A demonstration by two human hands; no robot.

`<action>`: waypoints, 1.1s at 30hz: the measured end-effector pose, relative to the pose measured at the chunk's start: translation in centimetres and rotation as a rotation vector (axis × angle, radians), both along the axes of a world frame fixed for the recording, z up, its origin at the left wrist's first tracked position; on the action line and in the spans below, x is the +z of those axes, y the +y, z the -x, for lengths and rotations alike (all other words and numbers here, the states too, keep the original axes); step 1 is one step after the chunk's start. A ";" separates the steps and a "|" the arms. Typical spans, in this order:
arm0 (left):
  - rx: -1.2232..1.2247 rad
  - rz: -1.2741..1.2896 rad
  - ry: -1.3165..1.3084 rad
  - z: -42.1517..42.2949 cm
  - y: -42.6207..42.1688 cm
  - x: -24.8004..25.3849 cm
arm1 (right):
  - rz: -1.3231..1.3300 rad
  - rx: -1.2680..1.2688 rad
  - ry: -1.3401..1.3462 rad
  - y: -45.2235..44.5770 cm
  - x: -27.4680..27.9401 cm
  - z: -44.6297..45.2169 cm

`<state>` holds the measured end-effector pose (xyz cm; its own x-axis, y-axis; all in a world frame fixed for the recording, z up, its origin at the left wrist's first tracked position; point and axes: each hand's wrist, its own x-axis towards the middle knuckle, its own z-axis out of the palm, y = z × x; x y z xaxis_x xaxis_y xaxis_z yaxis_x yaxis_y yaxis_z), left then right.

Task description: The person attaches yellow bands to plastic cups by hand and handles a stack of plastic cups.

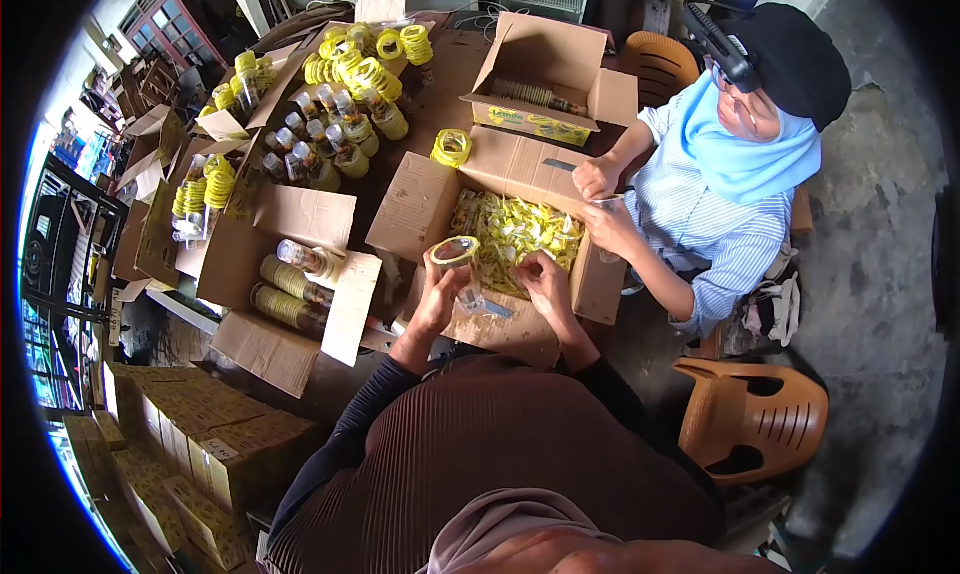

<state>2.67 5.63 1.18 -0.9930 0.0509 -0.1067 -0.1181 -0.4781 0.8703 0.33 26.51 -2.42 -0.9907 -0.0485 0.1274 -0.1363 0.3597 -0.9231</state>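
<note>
Pinching a yellow-rimmed cup (471,282) above the near carton flap (505,336), the left hand (438,297) steadied it; whether the right hand (545,285) pinched anything was unclear; rim work seemed underway, needing steadiness next

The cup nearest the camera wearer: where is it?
The cup is near the head view's centre, in the left hand, at the near-left corner of the scrap box.

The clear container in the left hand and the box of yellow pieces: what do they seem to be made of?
Clear container: probably glossy plastic, because it is see-through with bright highlights; glass cannot be excluded. Box: matte brown cardboard, it seems, judging by its folded-out flaps.
</note>
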 end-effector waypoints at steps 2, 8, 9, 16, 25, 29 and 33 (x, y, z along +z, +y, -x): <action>-0.019 0.014 -0.059 -0.5 -0.8 0.1 | -0.142 -0.013 0.033 0.0 -1.9 -0.2; 0.005 0.030 -0.318 -2.2 -3.0 -0.2 | -0.416 0.210 0.240 -1.4 -1.8 -2.0; 0.007 0.031 -0.325 -2.4 -3.3 -0.7 | -0.413 0.213 0.235 -1.4 -2.2 -2.0; 0.222 0.925 -0.153 -3.4 -5.3 -6.6 | -0.375 0.189 0.007 -1.6 -4.9 -0.3; 0.360 1.372 0.332 -4.4 -3.9 -5.2 | -0.590 0.215 0.276 -0.7 -3.8 -1.0; 0.296 1.310 0.317 -5.0 -2.8 -3.3 | -0.420 0.124 0.265 -2.0 -0.2 -1.8; 0.355 1.311 0.338 -5.4 -2.0 -3.2 | -0.236 0.228 0.253 -3.6 2.0 -3.7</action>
